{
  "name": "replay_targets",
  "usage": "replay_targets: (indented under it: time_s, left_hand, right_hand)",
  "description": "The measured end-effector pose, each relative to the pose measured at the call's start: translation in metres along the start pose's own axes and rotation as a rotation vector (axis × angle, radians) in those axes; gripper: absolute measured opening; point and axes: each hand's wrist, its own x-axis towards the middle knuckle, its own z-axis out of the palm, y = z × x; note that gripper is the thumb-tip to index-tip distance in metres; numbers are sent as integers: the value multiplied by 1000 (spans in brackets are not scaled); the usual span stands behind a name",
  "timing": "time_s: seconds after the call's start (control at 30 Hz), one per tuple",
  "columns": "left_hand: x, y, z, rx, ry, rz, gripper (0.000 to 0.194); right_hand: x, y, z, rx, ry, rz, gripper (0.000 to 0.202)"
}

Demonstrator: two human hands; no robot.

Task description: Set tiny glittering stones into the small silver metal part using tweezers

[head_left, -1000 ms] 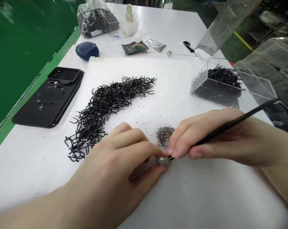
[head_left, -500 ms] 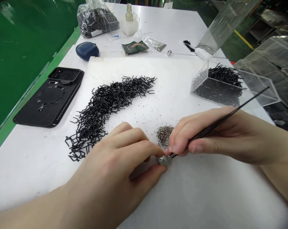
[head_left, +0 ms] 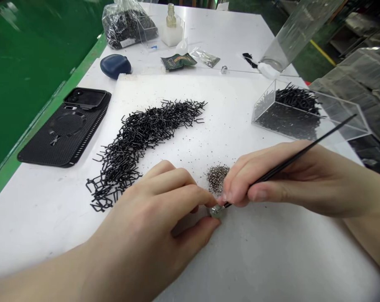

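Note:
My left hand (head_left: 158, 218) pinches a small round metallic piece (head_left: 215, 211) against the white work surface, between thumb and forefinger. In my right hand (head_left: 271, 180) are black tweezers (head_left: 290, 161), held slantwise like a pen. Their tips touch the top of the metallic piece; whether they grip anything there is too small to tell. Just beyond my fingertips lies a heap of tiny shiny metal bits (head_left: 217, 178). A long curved pile of short bent black pieces (head_left: 146, 134) spreads past my left hand.
To the left lies a black phone (head_left: 64, 126), near a dark blue rounded object (head_left: 115, 66). A clear box (head_left: 262, 111) of black pieces stands at the right. Farther back are a green packet (head_left: 179, 61), a small bottle (head_left: 170, 19) and a plastic bag (head_left: 123, 25) of black pieces.
The tweezers' two prongs, slightly apart before, now look closer together at the metallic piece. Both hands stay in nearly the same place.

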Motion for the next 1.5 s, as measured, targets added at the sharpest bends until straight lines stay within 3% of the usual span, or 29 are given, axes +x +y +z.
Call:
replay_targets:
  time_s: [0.8,0.9,1.07,1.23,1.5]
  left_hand:
    - [-7,-2,0,-40,9,-17,19]
    - [-7,-2,-1,-34,4,-15,18]
    - [-4,-5,-1,27,-17,-39,21]
    - [-6,-6,-2,63,-24,-21,20]
    - [-4,-6,-1,77,-3,7,20]
  right_hand:
    - [2,0,1,23,-28,-17,9]
    - [0,-4,-1,38,13,-34,9]
    - [-5,-11,-13,-50,202,-56,14]
    - [-4,-8,-22,-131,169,5,12]
    - [-5,-10,-17,-209,211,-3,9]
